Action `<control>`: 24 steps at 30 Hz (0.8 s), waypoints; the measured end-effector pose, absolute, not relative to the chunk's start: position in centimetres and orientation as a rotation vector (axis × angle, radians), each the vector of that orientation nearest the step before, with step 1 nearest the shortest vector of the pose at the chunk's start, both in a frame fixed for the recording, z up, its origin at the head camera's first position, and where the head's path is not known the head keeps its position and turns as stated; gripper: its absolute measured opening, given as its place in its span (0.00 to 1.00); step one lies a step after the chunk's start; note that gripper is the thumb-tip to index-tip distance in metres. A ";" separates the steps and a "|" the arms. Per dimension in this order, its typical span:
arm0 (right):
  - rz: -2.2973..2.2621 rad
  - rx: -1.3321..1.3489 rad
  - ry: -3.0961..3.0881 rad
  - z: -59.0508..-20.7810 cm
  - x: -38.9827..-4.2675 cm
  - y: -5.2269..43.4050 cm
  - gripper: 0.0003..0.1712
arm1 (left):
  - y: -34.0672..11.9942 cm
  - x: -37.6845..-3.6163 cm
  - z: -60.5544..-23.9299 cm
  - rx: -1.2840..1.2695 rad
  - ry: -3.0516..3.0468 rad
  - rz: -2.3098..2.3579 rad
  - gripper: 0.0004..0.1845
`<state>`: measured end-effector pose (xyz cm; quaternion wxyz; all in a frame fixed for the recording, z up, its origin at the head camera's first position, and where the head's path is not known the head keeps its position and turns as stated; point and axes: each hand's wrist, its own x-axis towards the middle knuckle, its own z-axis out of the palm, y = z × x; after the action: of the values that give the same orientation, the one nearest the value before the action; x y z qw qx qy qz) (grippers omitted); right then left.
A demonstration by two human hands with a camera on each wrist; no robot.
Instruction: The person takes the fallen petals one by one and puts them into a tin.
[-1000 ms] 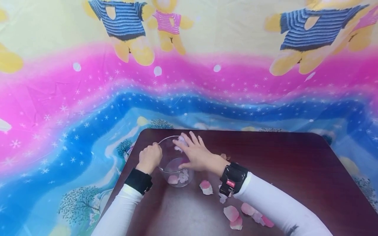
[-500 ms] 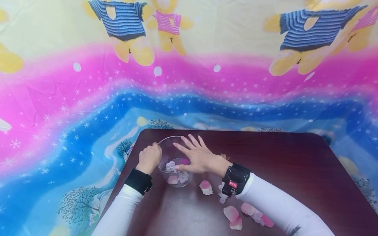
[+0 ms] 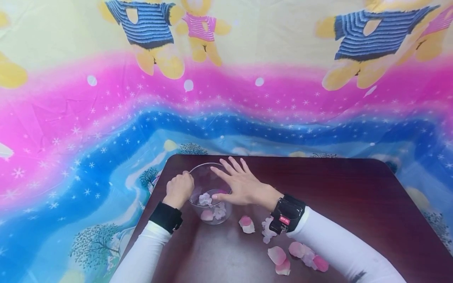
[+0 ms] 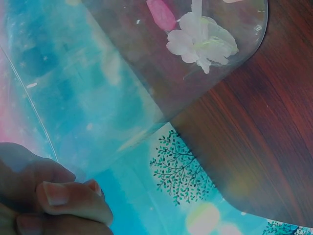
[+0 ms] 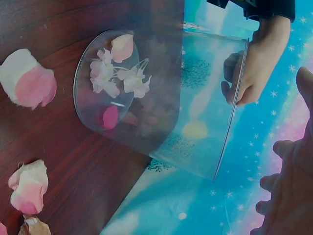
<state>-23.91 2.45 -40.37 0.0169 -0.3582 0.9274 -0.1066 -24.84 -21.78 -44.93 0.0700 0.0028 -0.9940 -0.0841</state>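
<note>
Left hand is pinching the rim of the glass bowl, which sits near the table's left edge with a few petals and small white blossoms in the bottom. Right hand hovers flat over the bowl's right side, fingers spread, holding nothing. More loose petals lie on the table just right of the bowl, by the right wrist

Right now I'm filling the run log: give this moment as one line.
left hand: grips glass bowl rim | right hand: open above bowl | petals in bowl | loose petals on table
</note>
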 end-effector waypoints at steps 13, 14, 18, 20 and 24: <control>-0.414 -1.106 2.990 -40.4 -24.4 5.1 0.48 | -21.7 -24.6 -44.8 0.002 -2.984 -0.251 0.18; -0.423 -1.099 2.996 -40.3 -24.5 5.4 0.48 | -21.7 -24.7 -44.8 0.003 -2.985 -0.250 0.18; -0.434 -1.047 3.008 -40.0 -24.7 6.6 0.47 | -21.7 -24.7 -44.8 0.010 -2.979 -0.254 0.18; -0.429 -1.017 3.015 -39.9 -24.9 7.1 0.47 | -21.7 -24.7 -44.9 0.014 -2.980 -0.258 0.18; -0.426 -0.960 3.013 -39.9 -25.2 8.4 0.48 | -21.7 -24.8 -44.8 0.024 -2.992 -0.268 0.18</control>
<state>-25.23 8.38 -39.91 -0.0248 -0.3008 0.9440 -0.1334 -24.78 -21.67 -44.84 0.0685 0.0081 -0.9937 -0.0889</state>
